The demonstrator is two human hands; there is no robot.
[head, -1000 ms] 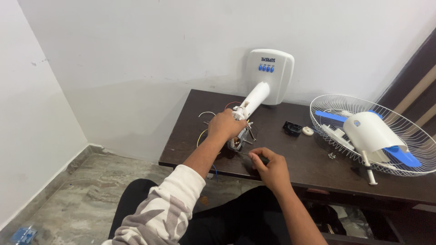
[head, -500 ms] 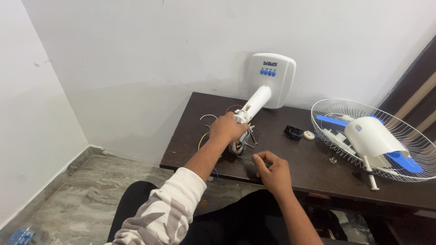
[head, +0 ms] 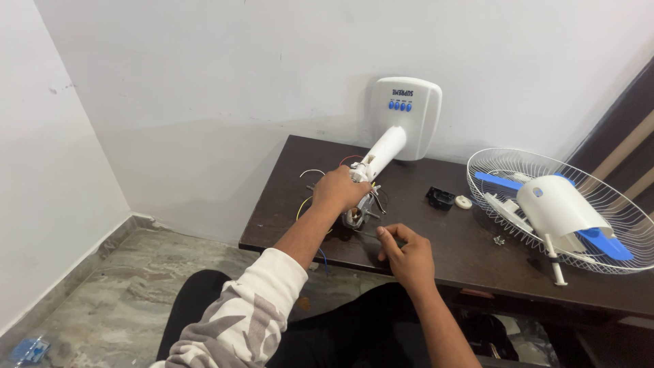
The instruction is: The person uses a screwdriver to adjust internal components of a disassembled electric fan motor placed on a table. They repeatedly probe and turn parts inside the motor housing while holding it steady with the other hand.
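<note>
Dark brown and set against a plain white wall, the wooden table (head: 436, 232) stands over a grey marbled floor (head: 102, 293). Near its front left part sits the fan motor (head: 360, 212), a small bare metal unit with thin wires (head: 310, 204) in white, yellow and red curling out of it across the wood. The left hand (head: 338, 191) is clenched over the top of the motor and grips it from above, its sleeve white with a grey pattern. A white tubular neck (head: 383, 151) rises at a slant from the motor to the white base panel (head: 406, 117), a rounded rectangular plate that leans upright against the wall, with a row of four blue buttons below a short line of dark print near its top edge.

Just in front of the motor, the right hand (head: 407, 253) rests on the table, fingers curled in and thumb pressed to forefinger; whether something small is pinched there cannot be told.

Further right lie a small black part (head: 440, 198) and a round white cap (head: 463, 202) just beside it. Beyond them the white wire guard (head: 490, 167) lies flat like a bowl, holding the blue blades (head: 603, 244) and a white motor cover (head: 558, 208). A small blue packet (head: 27, 349) lies on the floor at the far left corner.
</note>
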